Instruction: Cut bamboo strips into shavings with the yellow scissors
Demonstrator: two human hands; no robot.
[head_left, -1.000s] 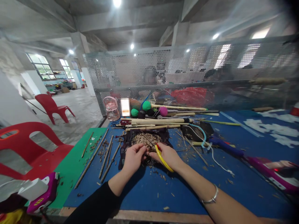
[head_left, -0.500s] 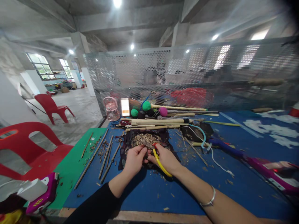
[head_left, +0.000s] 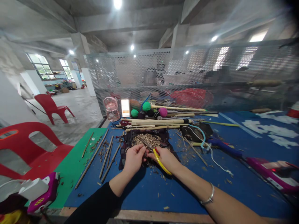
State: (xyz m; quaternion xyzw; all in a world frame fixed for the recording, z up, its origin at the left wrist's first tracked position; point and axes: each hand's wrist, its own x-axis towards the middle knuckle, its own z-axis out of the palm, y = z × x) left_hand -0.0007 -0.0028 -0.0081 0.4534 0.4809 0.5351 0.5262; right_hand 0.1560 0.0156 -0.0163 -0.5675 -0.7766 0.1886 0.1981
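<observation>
My right hand (head_left: 167, 159) is closed around scissors (head_left: 160, 164) with yellow handles, whose dark blades point forward and left. Beside it, my left hand (head_left: 134, 159) has thumb and fingers pinched together near the blades. Whatever lies between those fingertips is too small to make out. Under and beyond both hands spreads a heap of small brown cut pieces (head_left: 149, 137), resting on a dark crumpled cloth (head_left: 165, 135).
Thin sticks (head_left: 91, 159) lie to the left, on a blue table top (head_left: 130, 199) with a green part. Behind the heap are pale rods (head_left: 156, 122) and yarn balls (head_left: 146, 106). A white cord (head_left: 214, 159) and a purple device (head_left: 266, 171) lie right. A perforated metal screen (head_left: 130, 74) stands behind.
The scissors' blades have turned slightly and look closer together. My fingers have shifted a little, while both hands stay over the heap.
</observation>
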